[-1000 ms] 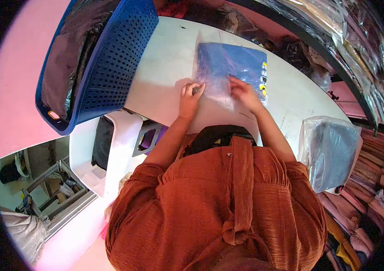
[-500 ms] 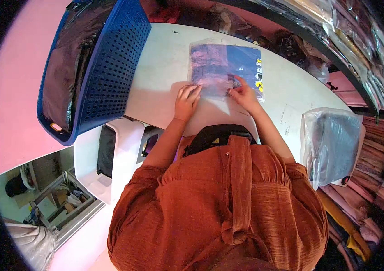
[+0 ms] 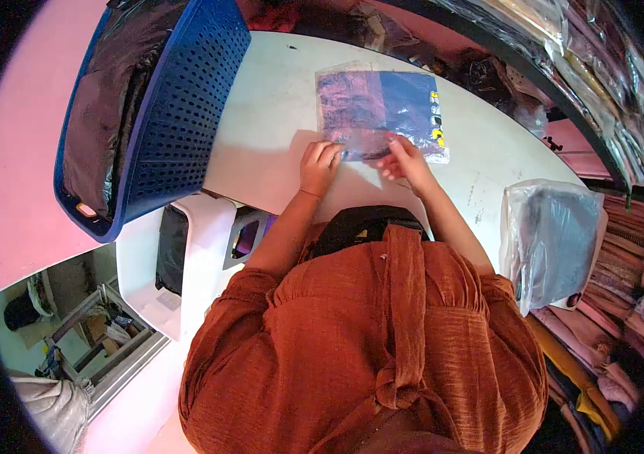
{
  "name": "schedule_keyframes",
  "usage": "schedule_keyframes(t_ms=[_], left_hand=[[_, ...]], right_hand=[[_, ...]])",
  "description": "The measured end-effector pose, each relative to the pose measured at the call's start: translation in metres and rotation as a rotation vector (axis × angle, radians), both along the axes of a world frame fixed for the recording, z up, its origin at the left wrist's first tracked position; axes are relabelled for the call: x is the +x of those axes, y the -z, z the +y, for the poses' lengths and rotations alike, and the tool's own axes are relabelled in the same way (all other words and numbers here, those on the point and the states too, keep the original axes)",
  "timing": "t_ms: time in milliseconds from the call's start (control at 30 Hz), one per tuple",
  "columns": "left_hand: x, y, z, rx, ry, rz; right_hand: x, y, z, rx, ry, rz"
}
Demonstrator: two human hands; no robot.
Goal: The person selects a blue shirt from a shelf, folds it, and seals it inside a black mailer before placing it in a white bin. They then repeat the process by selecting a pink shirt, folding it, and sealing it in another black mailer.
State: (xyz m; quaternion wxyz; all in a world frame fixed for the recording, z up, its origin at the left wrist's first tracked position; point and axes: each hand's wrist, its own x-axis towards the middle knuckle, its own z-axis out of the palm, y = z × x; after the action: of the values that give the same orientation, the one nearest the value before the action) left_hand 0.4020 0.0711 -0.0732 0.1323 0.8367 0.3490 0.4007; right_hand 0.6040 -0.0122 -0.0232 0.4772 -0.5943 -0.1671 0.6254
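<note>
A clear plastic bag (image 3: 413, 106) lies flat on the white table, holding folded dark blue fabric with a row of yellow and white figures along its right side. My left hand (image 3: 320, 168) is at the bag's lower left corner, its fingers closed on the plastic edge. By the lower edge, right of the middle, is my right hand (image 3: 408, 163), fingers apart and slightly bent, the tips touching or just over the plastic. Whether anything small lies under those fingertips I cannot make out.
On the left stands a blue perforated basket (image 3: 178, 113) with dark packed items. A plastic-wrapped grey item (image 3: 553, 238) sits at the table's right edge. Folded fabrics (image 3: 625, 272) are stacked at right, and wrapped packs fill a shelf (image 3: 594, 76) above. A white chair-like frame (image 3: 205, 253) stands below the basket.
My right hand has come slightly down, its fingers looser. My left hand has shifted a little right along the bag's corner. The bag's lower edge looks flatter.
</note>
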Motion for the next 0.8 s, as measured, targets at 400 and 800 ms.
schedule_keyframes(t_ms=[400,800], left_hand=[[-0.009,0.016,0.0,-0.078,0.118,0.286],[-0.01,0.006,-0.011,-0.089,0.243,0.575]], right_hand=[[-0.003,0.01,0.016,0.517,-0.107,-0.732],[0.001,0.023,-0.005,0.888,-0.366,-1.453]])
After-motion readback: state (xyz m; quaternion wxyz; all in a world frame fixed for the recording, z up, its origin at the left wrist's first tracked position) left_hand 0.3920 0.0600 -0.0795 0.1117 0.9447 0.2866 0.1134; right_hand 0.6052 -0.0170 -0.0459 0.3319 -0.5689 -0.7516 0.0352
